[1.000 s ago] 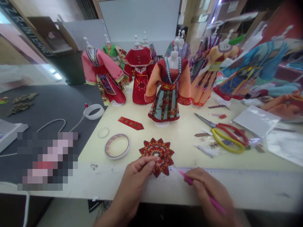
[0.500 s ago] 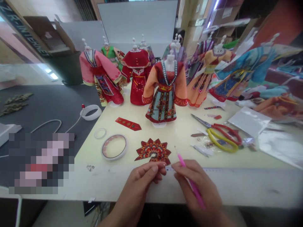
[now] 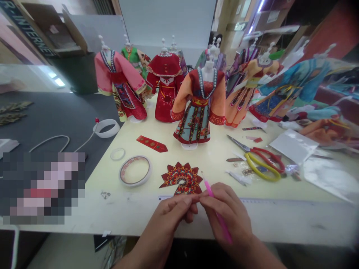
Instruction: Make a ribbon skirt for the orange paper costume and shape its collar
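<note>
Head view: your left hand [image 3: 171,216] pinched the light, flimsy paper flower [image 3: 182,177] by its edge; your right hand [image 3: 227,211] gripped a pink pen [image 3: 220,220].

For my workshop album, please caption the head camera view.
Left hand pinches a red patterned cutout; right hand holds a pink tool, with miniature costumed mannequins behind.

My count from here: two hands, left [image 3: 171,213] and right [image 3: 227,209]; one pink stylus [image 3: 209,190]; one patterned paper rosette [image 3: 182,177]; one pair of scissors [image 3: 249,150]; one wide tape roll [image 3: 119,172]; one narrow tape roll [image 3: 117,149].
</note>
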The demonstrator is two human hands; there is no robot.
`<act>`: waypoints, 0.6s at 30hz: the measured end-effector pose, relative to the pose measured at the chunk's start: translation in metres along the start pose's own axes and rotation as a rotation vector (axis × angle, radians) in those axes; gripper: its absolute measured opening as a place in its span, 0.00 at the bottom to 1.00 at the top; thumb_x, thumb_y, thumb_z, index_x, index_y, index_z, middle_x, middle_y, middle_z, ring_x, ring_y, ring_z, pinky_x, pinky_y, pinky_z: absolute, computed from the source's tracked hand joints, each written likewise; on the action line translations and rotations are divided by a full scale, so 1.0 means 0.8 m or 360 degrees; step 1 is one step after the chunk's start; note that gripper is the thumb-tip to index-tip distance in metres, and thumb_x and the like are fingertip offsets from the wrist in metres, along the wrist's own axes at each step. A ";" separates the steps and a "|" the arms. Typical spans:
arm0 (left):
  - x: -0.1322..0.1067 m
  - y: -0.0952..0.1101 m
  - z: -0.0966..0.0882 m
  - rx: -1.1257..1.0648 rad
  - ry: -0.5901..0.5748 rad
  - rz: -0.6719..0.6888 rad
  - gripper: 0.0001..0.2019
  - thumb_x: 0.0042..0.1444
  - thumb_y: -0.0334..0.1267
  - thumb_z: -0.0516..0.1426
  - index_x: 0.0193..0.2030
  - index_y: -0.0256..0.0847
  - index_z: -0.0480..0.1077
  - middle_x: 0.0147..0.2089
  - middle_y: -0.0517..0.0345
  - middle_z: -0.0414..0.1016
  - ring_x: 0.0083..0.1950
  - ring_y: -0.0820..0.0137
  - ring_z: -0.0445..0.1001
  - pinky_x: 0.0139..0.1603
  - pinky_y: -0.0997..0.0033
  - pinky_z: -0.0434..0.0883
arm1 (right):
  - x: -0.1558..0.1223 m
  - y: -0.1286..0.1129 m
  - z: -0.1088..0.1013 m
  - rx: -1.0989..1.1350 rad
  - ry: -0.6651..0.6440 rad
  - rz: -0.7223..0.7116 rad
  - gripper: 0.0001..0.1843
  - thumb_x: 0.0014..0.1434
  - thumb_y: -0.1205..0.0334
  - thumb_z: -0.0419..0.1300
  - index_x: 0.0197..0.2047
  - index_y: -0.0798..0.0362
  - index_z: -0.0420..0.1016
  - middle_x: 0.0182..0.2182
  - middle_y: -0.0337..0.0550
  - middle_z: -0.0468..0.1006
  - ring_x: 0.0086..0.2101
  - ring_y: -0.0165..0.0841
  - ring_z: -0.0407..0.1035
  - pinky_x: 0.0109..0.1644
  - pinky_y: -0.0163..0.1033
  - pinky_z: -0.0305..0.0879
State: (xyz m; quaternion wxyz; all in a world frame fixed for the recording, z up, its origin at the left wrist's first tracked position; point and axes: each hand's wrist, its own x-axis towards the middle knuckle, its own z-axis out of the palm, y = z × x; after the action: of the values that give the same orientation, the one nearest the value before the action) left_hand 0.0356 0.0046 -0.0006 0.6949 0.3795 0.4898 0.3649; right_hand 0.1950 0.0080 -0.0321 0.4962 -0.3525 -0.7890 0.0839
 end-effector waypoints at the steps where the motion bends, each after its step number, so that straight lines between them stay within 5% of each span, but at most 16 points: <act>1: 0.000 -0.001 -0.001 0.0042 0.0003 0.0009 0.14 0.57 0.44 0.54 0.26 0.38 0.71 0.27 0.60 0.67 0.34 0.71 0.64 0.42 0.70 0.60 | 0.000 0.000 0.000 0.0019 0.0001 0.0005 0.18 0.53 0.81 0.53 0.45 0.57 0.70 0.33 0.47 0.74 0.35 0.35 0.65 0.38 0.44 0.66; 14: 0.003 -0.008 -0.008 0.0353 -0.0009 -0.0044 0.14 0.57 0.47 0.53 0.28 0.41 0.71 0.30 0.62 0.69 0.35 0.70 0.65 0.39 0.71 0.61 | -0.001 -0.003 -0.005 0.0317 -0.0077 0.0408 0.12 0.56 0.78 0.55 0.40 0.55 0.69 0.31 0.43 0.71 0.34 0.33 0.66 0.36 0.41 0.66; 18: 0.001 -0.015 -0.019 0.0702 -0.0009 0.0392 0.10 0.59 0.41 0.52 0.37 0.43 0.73 0.38 0.58 0.73 0.41 0.68 0.69 0.43 0.68 0.65 | -0.003 -0.003 -0.002 0.0247 -0.0005 0.0456 0.11 0.56 0.78 0.56 0.40 0.55 0.69 0.32 0.43 0.72 0.34 0.32 0.66 0.37 0.40 0.66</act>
State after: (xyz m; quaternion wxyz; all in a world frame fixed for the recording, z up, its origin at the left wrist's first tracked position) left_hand 0.0230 0.0026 -0.0152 0.5469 0.5799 0.5057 0.3300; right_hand 0.1957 0.0044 -0.0319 0.5037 -0.4220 -0.7225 0.2151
